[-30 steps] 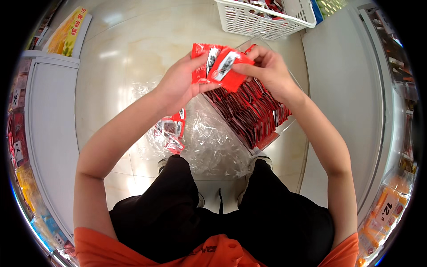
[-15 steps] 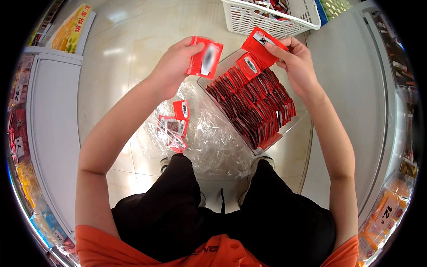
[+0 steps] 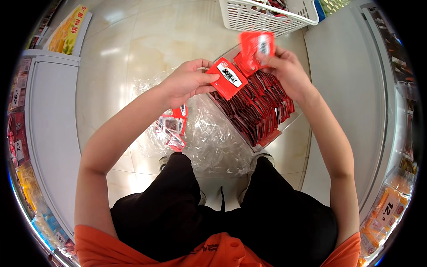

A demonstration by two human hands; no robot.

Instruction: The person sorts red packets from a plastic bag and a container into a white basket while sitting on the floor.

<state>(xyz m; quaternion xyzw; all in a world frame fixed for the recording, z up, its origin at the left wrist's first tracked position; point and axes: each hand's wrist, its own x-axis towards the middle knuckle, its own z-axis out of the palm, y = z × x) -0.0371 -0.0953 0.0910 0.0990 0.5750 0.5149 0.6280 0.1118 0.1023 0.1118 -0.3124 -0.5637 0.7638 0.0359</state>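
Rows of red sachets [image 3: 262,104] fill a clear box [image 3: 255,149] on the floor [image 3: 155,40], near a white basket [image 3: 249,18] holding more packets [image 3: 278,4]. Above the box, the left hand [image 3: 189,83] pinches a red packet [image 3: 227,80]; the right hand [image 3: 284,71] pinches blurred red wrapping [image 3: 255,46].

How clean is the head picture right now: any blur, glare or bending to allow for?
Head view: the right hand holds a smeared red packet, the left hand a sharp red packet; head view: glare on the floor tiles and crumpled clear plastic; head view: fisheye bends the white cabinet edges, and the corners go black.
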